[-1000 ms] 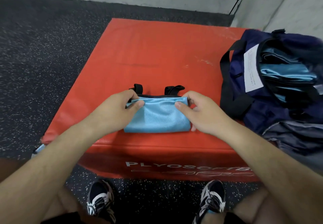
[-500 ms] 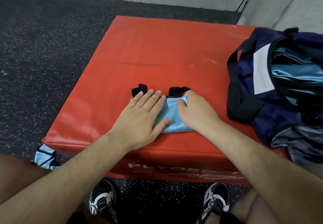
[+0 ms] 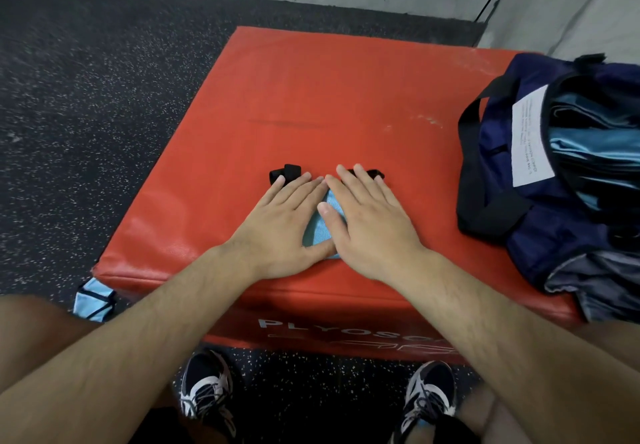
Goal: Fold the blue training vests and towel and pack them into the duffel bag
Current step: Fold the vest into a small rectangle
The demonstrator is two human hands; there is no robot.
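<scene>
Left hand (image 3: 278, 225) flat, palm down, fingers straight and close together, pressing on the folded blue vest (image 3: 315, 232). Right hand (image 3: 370, 222) flat beside it, fingers slightly spread; the two index fingertips touch. Neither hand grips anything. Vest mostly covered: only a wedge of light blue shows between the thumbs. Black straps (image 3: 285, 173) stick out past the fingertips on the far side. Vest lies on the near part of the red plyo box (image 3: 346, 90). Navy duffel bag (image 3: 554, 222) lies open on the box's right side, well apart from the hands, with folded blue fabric (image 3: 588, 142) inside and a white paper sheet (image 3: 530, 142) at its opening. Another light blue piece (image 3: 91, 301) lies on the speckled floor (image 3: 86, 114), by the box's near left corner.
</scene>
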